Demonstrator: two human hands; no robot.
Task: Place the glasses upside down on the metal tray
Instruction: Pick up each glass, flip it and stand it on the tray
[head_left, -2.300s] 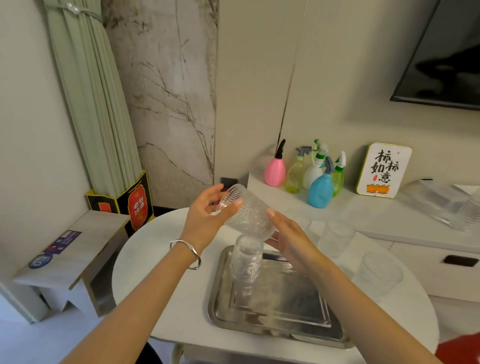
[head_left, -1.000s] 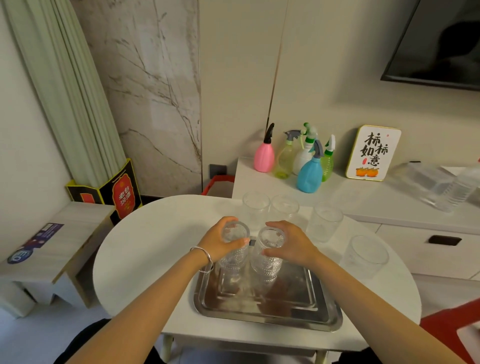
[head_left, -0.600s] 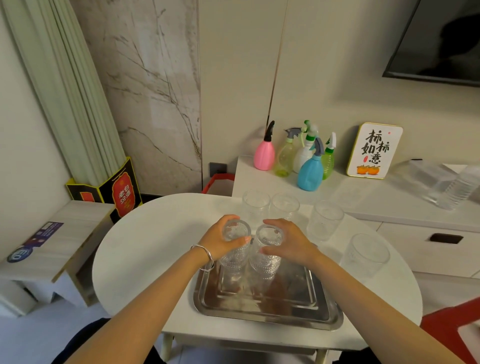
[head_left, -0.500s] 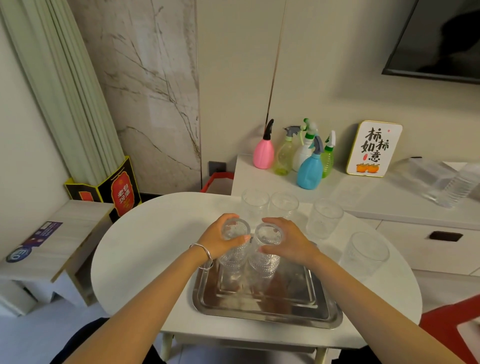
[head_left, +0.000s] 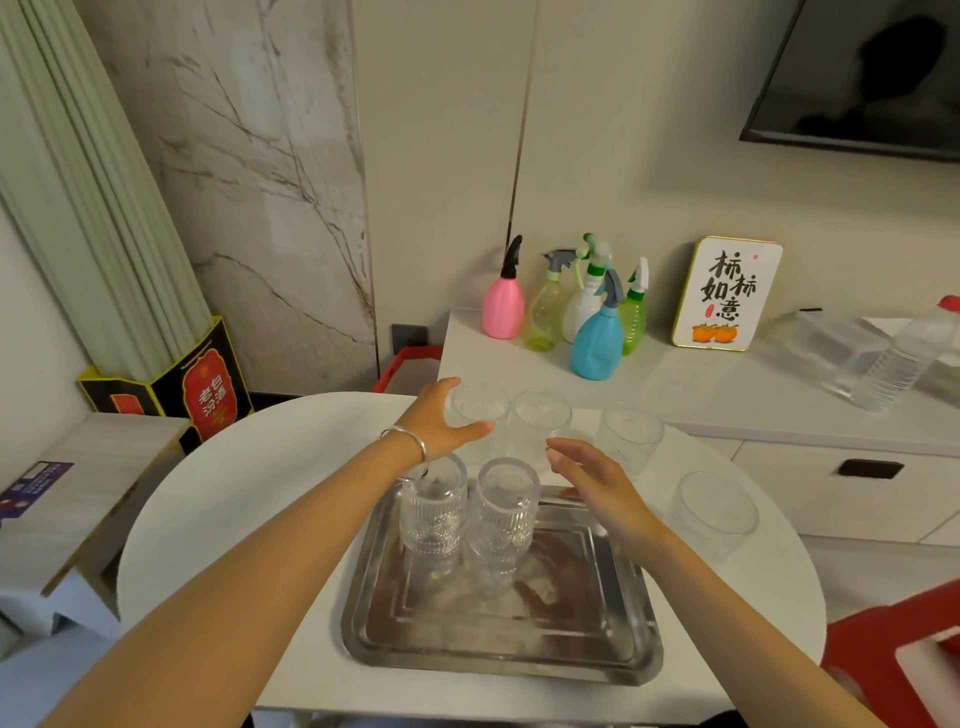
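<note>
Two ribbed clear glasses stand upside down side by side at the back of the metal tray (head_left: 498, 649): the left one (head_left: 434, 512) and the right one (head_left: 501, 519). Behind the tray several upright glasses stand on the round white table (head_left: 234, 499). My left hand (head_left: 441, 423) is wrapped around the far-left upright glass (head_left: 478, 410), thumb in front and fingers behind. My right hand (head_left: 592, 478) hovers open above the tray's back edge, close to the second upright glass (head_left: 540, 421). Two more upright glasses stand at the right, one (head_left: 629, 434) further back and one (head_left: 714, 512) nearer.
A white counter (head_left: 727, 389) behind the table carries several coloured spray bottles (head_left: 597, 332), a framed sign (head_left: 726, 293), and clear plastic containers. A low wooden stool (head_left: 67, 499) stands at the left, with a black and yellow box (head_left: 208, 395) behind it. Something red (head_left: 893, 654) sits at the lower right.
Both hands have let go of the two upside-down glasses on the tray and moved back. My left hand has closed around an upright glass; my right hand is now open.
</note>
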